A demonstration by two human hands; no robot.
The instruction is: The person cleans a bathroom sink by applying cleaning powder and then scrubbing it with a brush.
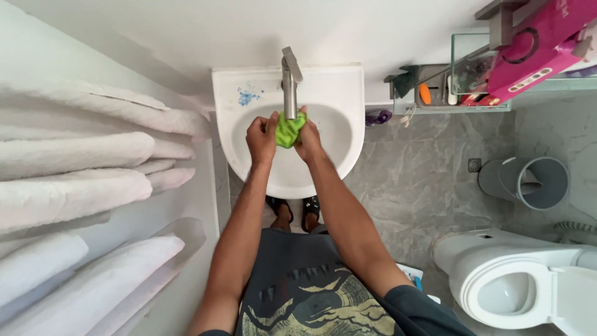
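Head view, looking straight down over a white wash basin (336, 102) fixed to a white wall. Both hands are raised over the bowl, directly below the steel tap (290, 81). The left hand (262, 138) and the right hand (308, 140) are each closed around a bunched green cloth (288, 129), which sits between them, gripped from both sides, its upper edge just beneath the tap spout. Fingers of both hands are curled tight into the fabric. Whether water is running cannot be told. A patch of blue specks (247, 96) marks the basin's rear left ledge. To the left, rolled white towels (74, 155) lie stacked on white shelving. To the right, a glass shelf (472, 62) carries small toiletries and a pink box (541, 43). The floor (423, 174) is grey marbled tile, with a grey bin (535, 180) standing near the wall and a white toilet (522, 280), seat up, at the lower right. The person's sandalled feet (292, 211) show beneath the basin; a dark printed shirt (311, 292) fills the lower centre
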